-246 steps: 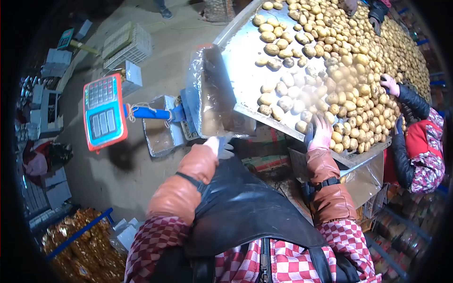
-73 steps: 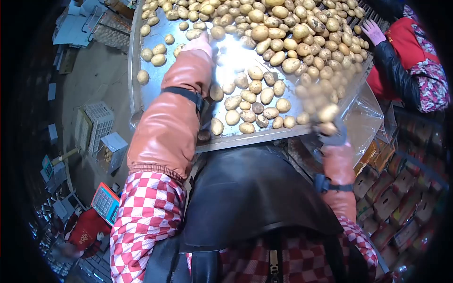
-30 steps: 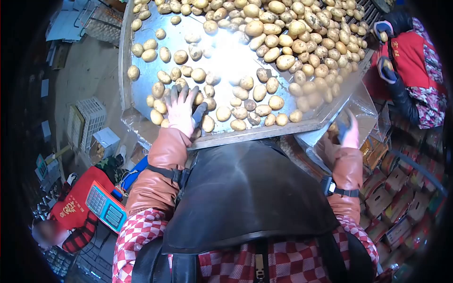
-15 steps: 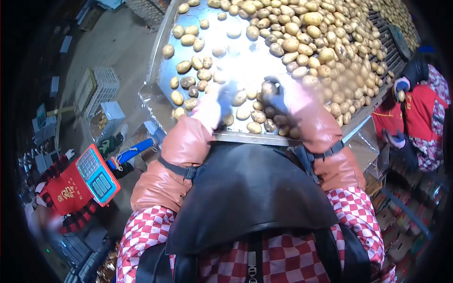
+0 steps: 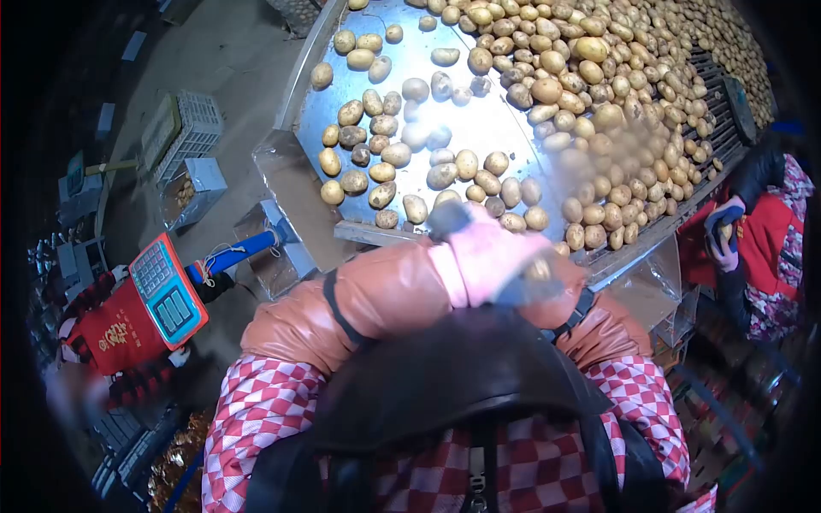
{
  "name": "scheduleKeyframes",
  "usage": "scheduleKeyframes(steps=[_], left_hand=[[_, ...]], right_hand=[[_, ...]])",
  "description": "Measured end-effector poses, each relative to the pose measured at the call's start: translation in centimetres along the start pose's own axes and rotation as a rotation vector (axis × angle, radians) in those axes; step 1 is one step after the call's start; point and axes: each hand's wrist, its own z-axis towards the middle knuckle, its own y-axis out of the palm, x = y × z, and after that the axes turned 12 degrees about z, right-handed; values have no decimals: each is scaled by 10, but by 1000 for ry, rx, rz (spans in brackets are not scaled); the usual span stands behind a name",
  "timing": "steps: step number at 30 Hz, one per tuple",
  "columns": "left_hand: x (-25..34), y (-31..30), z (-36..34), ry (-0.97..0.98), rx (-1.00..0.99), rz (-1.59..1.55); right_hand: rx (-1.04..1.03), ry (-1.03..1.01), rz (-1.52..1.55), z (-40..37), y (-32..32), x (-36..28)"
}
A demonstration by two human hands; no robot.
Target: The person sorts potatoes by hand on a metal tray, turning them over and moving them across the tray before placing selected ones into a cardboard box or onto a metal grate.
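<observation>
Potatoes lie on the metal bench, loosely scattered towards its left and near edge and heaped thickly on the right, where the pile reaches a slatted section. The left hand and right hand, both in pink gloves with dark fingers, overlap at the near edge, in front of the apron. Both are blurred; a potato-like shape shows among the fingers on the right of the overlap, but I cannot tell which hand has it, or how wide either hand's fingers stand.

A plastic-lined box sits against the bench's left side, with a scale on a blue post beyond it. At right, a co-worker's hands are close together.
</observation>
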Motion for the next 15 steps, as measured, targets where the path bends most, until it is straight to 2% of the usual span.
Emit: scheduleKeyframes(steps=[1,2,3,4,5,6,7,8,10,11,12,13,14,15], left_hand=[[-3,3,1,279,90,15],[-18,14,8,199,127,-229],[-52,49,23,215,425,-337],[-59,36,18,76,326,-843],[-67,21,11,-73,205,-1338],[-73,19,8,-83,283,-1248],[-77,12,7,-87,363,-1155],[-82,2,6,-173,279,-1042],[-95,14,10,-116,309,-1032],[-101,21,12,-61,354,-1021],[-87,9,8,-158,283,-1206],[-90,12,10,-159,287,-1205],[-96,20,12,-112,295,-1147],[-91,15,14,-68,301,-1091]], right_hand=[[3,87,-6,6,-4,-8],[5,173,-11,15,-8,-16],[19,259,-9,24,-4,-26],[42,338,-5,30,-3,-34],[168,460,52,34,-20,-39],[307,570,119,37,-36,-42],[385,583,61,46,-23,-61],[373,513,37,49,-22,-63],[363,444,19,56,-13,-63],[348,443,-87,62,-5,-65],[332,442,-193,69,2,-66],[189,501,-384,83,1,-65],[189,396,-604,84,5,-57],[202,438,-486,85,11,-57]])
